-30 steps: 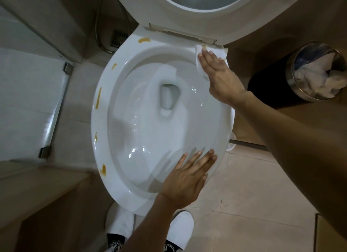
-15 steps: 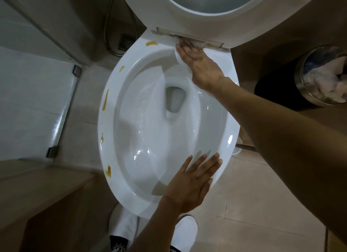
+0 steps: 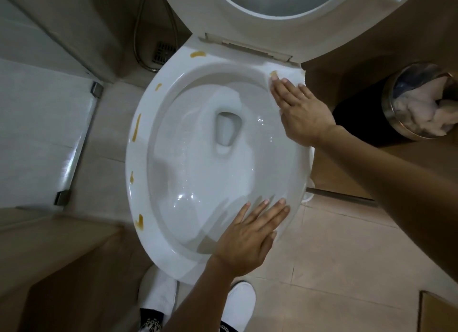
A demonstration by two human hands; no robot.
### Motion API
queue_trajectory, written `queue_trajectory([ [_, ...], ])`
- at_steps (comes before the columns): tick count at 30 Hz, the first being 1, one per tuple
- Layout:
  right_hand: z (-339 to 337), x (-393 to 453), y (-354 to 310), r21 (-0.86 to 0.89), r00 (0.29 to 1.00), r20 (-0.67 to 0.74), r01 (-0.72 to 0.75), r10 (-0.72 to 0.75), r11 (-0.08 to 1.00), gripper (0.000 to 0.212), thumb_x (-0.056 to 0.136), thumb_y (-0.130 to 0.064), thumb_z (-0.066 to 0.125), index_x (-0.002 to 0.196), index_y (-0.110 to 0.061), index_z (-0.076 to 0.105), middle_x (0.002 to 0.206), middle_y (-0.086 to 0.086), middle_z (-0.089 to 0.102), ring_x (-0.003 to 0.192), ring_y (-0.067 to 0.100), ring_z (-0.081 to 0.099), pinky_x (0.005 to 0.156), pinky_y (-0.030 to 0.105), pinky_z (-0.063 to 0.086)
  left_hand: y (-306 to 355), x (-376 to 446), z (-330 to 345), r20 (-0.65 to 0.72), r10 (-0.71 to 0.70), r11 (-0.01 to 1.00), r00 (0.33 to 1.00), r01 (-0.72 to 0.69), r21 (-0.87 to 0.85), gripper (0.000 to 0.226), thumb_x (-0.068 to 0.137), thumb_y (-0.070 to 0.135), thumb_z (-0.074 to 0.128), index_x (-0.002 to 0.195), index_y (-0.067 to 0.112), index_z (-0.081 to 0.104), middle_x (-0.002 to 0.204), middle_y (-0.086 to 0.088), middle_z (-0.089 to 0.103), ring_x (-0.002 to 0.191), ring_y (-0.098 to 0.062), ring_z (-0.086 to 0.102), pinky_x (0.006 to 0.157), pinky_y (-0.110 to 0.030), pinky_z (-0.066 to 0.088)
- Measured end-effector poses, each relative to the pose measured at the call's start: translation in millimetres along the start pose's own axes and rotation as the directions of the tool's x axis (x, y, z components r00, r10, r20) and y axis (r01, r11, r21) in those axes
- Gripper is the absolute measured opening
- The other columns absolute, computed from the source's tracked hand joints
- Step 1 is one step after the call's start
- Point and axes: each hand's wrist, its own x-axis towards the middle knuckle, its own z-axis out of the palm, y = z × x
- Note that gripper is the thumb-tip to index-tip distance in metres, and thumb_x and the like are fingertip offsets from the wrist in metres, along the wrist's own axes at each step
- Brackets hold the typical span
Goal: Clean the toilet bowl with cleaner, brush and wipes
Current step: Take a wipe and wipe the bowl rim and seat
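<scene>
A white toilet bowl [image 3: 138,158] fills the middle of the view, seat and lid [image 3: 203,14] raised. Several yellow-brown smears mark its left rim, one at the back [image 3: 197,54] and one near the front [image 3: 139,221]. My right hand [image 3: 301,113] lies flat on the back right rim, pressing a white wipe [image 3: 288,73] that shows a yellow stain near my fingertips. My left hand [image 3: 250,237] rests flat, fingers apart, on the front right rim, holding nothing.
A round metal bin [image 3: 421,101] with crumpled white paper stands on the right. A glass shower panel [image 3: 44,133] and a floor drain [image 3: 162,51] with a hose are on the left. Tiled floor [image 3: 334,257] lies at the right front. My white shoes [image 3: 158,292] stand below the bowl.
My right hand slid the wipe from the back middle of the rim, under the hinge, to the back right corner. The left hand stayed on the front rim.
</scene>
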Motion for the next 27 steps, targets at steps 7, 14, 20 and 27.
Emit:
queue_trajectory([
  [7, -10, 47, -5, -0.303, 0.99, 0.046, 0.14, -0.133, 0.943, 0.067, 0.099, -0.047, 0.009, 0.144, -0.011, -0.025, 0.158, -0.001, -0.024, 0.146, 0.016, -0.018, 0.119, 0.037, -0.008, -2, 0, 0, -0.019, 0.015, 0.999, 1.0, -0.015, -0.029, 0.051, 0.102, 0.035, 0.016, 0.152, 0.03, 0.008, 0.159, 0.014, 0.001, 0.147, -0.01, 0.0, 0.118, -0.041, 0.002],
  [14, -7, 29, 8, -0.335, 0.985, 0.081, 0.17, -0.152, 0.927, 0.074, 0.093, -0.054, 0.0, 0.151, -0.009, -0.011, 0.16, -0.001, -0.017, 0.147, 0.013, -0.015, 0.118, 0.037, -0.01, -2, 1, 1, -0.017, 0.019, 1.0, 1.0, -0.02, -0.019, 0.052, 0.102, 0.037, 0.012, 0.153, 0.03, 0.006, 0.159, 0.013, 0.001, 0.147, -0.011, 0.0, 0.118, -0.042, 0.002],
  [20, -20, 57, -4, -0.365, 0.981, 0.106, 0.19, -0.162, 0.911, 0.071, 0.095, -0.054, 0.003, 0.149, -0.013, -0.02, 0.158, -0.004, -0.022, 0.146, 0.012, -0.02, 0.118, 0.038, -0.012, -3, 0, 2, -0.036, 0.025, 0.999, 0.999, -0.026, -0.029, 0.052, 0.103, 0.034, 0.019, 0.152, 0.032, 0.003, 0.159, 0.013, 0.0, 0.147, -0.011, 0.0, 0.119, -0.043, 0.005],
  [27, -13, 24, 4, -0.162, 0.991, 0.094, 0.107, -0.093, 0.981, 0.075, 0.096, -0.058, 0.002, 0.152, -0.01, -0.01, 0.158, -0.002, -0.02, 0.148, 0.017, -0.012, 0.12, 0.038, -0.003, -3, 1, 4, -0.04, 0.019, 0.999, 0.999, -0.02, -0.035, 0.053, 0.102, 0.033, 0.022, 0.152, 0.032, 0.005, 0.159, 0.014, -0.001, 0.147, -0.01, 0.001, 0.118, -0.044, 0.004],
])
